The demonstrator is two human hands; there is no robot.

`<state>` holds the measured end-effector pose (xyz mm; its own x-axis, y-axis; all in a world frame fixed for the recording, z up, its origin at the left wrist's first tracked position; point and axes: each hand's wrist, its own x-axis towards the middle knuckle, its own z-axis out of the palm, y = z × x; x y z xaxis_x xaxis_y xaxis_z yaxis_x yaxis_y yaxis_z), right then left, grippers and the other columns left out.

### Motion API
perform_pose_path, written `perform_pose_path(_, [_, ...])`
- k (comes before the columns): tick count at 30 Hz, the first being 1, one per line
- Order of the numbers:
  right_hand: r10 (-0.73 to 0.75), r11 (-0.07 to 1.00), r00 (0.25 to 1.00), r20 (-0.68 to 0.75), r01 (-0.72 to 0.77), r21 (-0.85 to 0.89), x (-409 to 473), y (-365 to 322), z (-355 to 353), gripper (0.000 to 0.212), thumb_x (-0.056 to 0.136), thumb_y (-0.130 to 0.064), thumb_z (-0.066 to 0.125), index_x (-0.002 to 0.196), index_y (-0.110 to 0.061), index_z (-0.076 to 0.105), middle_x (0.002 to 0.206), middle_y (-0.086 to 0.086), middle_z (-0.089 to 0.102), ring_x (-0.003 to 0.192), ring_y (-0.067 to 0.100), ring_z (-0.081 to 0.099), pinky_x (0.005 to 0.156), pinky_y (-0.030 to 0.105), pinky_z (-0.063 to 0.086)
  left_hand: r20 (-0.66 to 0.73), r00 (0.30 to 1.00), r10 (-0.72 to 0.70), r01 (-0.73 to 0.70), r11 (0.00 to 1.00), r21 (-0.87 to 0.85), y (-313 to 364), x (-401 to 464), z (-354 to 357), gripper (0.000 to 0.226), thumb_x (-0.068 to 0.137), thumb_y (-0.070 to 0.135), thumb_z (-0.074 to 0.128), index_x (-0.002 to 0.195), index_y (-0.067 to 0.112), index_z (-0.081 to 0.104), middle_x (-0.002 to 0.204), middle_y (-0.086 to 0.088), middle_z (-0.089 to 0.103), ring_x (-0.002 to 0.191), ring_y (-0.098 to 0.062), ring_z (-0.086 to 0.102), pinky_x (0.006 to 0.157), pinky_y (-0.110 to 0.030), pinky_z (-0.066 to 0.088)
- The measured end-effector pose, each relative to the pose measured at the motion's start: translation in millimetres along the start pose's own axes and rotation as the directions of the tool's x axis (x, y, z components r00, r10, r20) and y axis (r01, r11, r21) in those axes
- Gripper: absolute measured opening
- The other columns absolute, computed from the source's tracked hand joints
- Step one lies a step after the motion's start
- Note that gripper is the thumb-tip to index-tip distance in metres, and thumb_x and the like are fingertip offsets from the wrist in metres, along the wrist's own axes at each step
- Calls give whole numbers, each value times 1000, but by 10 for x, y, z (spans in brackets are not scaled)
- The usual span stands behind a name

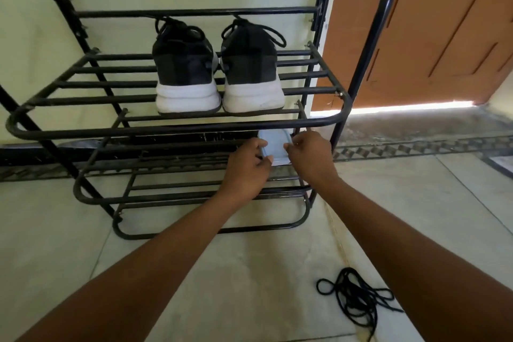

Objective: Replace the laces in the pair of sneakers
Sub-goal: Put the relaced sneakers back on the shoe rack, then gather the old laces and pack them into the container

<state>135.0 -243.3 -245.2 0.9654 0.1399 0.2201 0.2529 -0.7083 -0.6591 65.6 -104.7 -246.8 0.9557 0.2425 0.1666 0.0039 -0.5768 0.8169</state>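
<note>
Two black sneakers with white soles stand heels toward me on the upper shelf of a black metal rack point(177, 130): the left sneaker point(186, 72) and the right sneaker point(251, 69), both with black laces in them. On the shelf below sits a light blue shoe point(273, 148), mostly hidden by the rail above. My left hand point(245, 166) grips its left side and my right hand point(311, 155) pinches its right side. A loose tangle of black laces point(358, 297) lies on the floor at the lower right.
The rack stands against a pale wall on a tiled floor point(69, 230). An orange-brown door point(433, 30) is at the right, with light showing under it. A dark patterned border strip point(416, 144) runs along the floor by the wall.
</note>
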Motion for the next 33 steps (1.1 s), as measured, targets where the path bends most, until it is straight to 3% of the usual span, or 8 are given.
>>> perform_pose_path(4, [45,975,999,-26,-38,220,-456,-84,-161,24,96,-20,63,90,2,70,77,14,68,71,18,64,58,30,52,-148,988,33,-57,985,-163,24,-398,-76,32,101,18,61,133,18,58,111,2,68,97,-8,65,78,-14,50])
perform_pose_path(7, [96,913,995,6,-90,399,-942,-152,-233,11,97,-19,64,93,-11,71,72,-2,64,67,3,60,52,11,40,-266,960,-91,-9,937,-350,-33,-774,-88,25,107,21,51,129,18,63,117,0,70,105,-15,68,83,-29,57])
perform_pose_path(9, [101,886,995,25,-101,452,-1258,-150,-199,10,98,-18,63,98,-13,72,73,-3,66,67,4,60,57,16,43,-246,946,-212,75,880,-469,-34,-1020,-52,26,108,21,48,125,18,67,120,-3,70,107,-21,69,82,-35,60])
perform_pose_path(13, [100,874,991,90,-131,469,-1739,-86,-96,16,98,-22,62,111,-18,71,85,-2,70,78,10,65,64,31,54,21,900,-436,310,604,-734,22,-1427,-78,27,109,27,45,124,22,67,117,-7,73,103,-26,71,68,-34,58])
perform_pose_path(17, [73,902,986,153,-131,412,-2048,-94,-88,8,93,-27,71,99,-21,71,82,-8,69,78,3,63,63,15,48,310,852,-423,456,307,-835,-66,-1717,-192,40,105,40,42,137,21,59,125,-16,70,108,-34,68,75,-45,57])
perform_pose_path(19, [87,916,987,133,-131,380,-2144,-98,-64,18,84,-35,80,95,-26,69,86,-12,67,83,1,61,67,15,49,377,820,-431,508,244,-826,-89,-1829,-240,48,104,46,42,134,15,62,120,-18,72,102,-33,68,77,-44,56])
perform_pose_path(24, [66,917,978,197,-138,374,-2164,-34,-26,57,71,-45,88,121,-34,63,107,-18,64,95,-4,59,75,18,51,387,783,-487,562,287,-776,-72,-1965,-264,43,103,43,45,119,12,69,91,-14,72,65,-24,60,49,-30,43])
perform_pose_path(33, [63,881,946,317,-201,427,-2145,-46,-100,38,57,-28,96,87,-23,73,82,-5,71,80,7,64,71,27,56,327,810,-487,549,432,-716,-11,-2105,-255,39,101,38,45,99,8,70,74,-13,67,55,-23,59,40,-23,38])
